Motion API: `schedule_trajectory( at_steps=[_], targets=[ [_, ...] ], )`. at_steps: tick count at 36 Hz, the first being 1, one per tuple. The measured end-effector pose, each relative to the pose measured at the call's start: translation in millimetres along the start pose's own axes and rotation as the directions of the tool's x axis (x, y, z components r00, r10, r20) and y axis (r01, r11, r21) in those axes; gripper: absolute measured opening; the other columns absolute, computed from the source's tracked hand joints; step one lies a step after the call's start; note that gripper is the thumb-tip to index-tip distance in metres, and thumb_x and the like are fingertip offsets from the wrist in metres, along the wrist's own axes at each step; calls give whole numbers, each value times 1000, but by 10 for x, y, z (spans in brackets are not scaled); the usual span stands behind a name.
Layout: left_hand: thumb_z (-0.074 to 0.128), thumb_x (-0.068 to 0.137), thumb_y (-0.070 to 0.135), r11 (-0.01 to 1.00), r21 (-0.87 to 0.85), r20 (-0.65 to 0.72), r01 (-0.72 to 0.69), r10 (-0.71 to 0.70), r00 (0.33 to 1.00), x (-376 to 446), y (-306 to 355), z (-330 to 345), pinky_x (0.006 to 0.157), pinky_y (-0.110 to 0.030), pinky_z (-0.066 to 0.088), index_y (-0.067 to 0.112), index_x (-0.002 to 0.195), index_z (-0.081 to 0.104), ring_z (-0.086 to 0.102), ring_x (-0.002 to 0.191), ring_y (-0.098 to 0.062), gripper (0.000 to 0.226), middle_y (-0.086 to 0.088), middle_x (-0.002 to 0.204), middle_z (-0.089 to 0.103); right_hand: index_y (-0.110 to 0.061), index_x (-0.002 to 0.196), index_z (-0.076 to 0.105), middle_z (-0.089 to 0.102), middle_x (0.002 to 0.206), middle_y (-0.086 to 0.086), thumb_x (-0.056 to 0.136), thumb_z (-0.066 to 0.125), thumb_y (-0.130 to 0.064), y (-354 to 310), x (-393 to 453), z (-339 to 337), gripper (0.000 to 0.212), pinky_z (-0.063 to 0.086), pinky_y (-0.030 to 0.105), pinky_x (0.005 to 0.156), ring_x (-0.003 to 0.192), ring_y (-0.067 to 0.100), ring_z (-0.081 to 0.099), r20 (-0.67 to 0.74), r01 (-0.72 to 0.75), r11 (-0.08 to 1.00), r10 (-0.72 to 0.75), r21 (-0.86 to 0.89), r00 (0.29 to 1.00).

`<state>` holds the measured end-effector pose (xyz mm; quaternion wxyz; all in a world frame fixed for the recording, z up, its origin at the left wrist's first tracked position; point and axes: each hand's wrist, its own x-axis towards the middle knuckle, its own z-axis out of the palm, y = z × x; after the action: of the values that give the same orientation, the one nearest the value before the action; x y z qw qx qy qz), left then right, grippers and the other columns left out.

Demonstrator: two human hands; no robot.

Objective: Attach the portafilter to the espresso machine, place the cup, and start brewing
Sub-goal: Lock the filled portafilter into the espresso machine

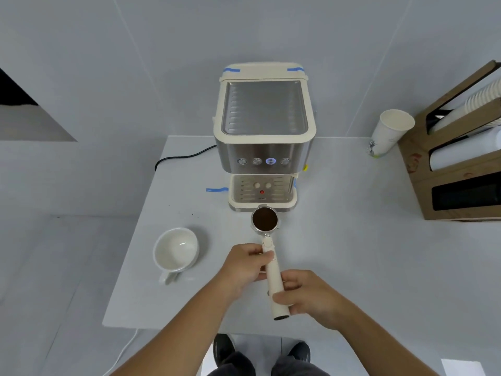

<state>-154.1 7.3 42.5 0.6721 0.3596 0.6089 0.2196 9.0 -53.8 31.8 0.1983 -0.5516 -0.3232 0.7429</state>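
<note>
Right now both hands hold one portafilter (265,219) full of brown coffee, just in front of the one espresso machine (264,137): the left hand (245,264) grips the handle near the basket and the right hand (309,293) grips its end. One white cup (175,249) sits on the table (352,253) to the left, well apart from the machine. One paper cup (390,131) stands far right beside a brown box (458,164), and the machine's front has four round buttons (263,161), one lit blue.

**Person: bare arms, dark shoes**

No sleeves in view, both forearms bare to the bottom edge. Left hand (245,263) & right hand (306,293): no gloves, rings or watch seen. Lower down, dark grey trousers (271,366), w/ black shoes: left shoe (223,347), right shoe (299,351), rounded toes, slightly shiny. Laces/markings too blurred to tell.
</note>
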Motion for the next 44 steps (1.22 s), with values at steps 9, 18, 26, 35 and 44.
schedule_trajectory(
  at_steps=[9,18,26,35,44],
  targets=[
    [69,89,10,1000,17,42,-21,20,999,-12,96,-166,67,-25,60,4,95,72,73,83,-21,9,-12,96,74,-11,111,71,69,99,18,73,78,-8,-87,59,143,39,61,37,69,86,21,71,31,19,998,-22,68,999],
    [70,88,17,991,124,87,-51,40,995,2,106,-243,79,-29,61,10,96,74,75,87,-18,12,-7,97,76,-11,117,67,72,103,16,77,76,-9,-177,86,206,41,62,43,75,101,28,71,21,34,999,-34,-4,999],
    [67,89,35,963,255,91,-91,70,993,-37,183,-322,69,-20,57,24,91,76,72,75,-5,15,8,86,76,-9,115,69,71,90,8,80,73,-6,-230,115,197,35,61,42,73,87,21,71,49,72,997,-73,5,996],
    [68,83,44,915,372,51,-154,146,988,-176,283,-573,78,-24,58,34,83,76,70,86,-8,13,9,88,76,-5,118,61,68,97,15,77,77,-2,-377,261,125,44,61,45,74,90,25,72,35,60,998,-61,11,998],
    [74,85,30,733,459,165,-502,485,859,-340,958,-688,88,-19,51,41,102,70,68,95,0,20,13,102,73,-15,117,60,71,101,16,73,80,-2,-605,473,66,50,62,43,67,89,25,74,4,59,997,-59,44,998]
  ],
)
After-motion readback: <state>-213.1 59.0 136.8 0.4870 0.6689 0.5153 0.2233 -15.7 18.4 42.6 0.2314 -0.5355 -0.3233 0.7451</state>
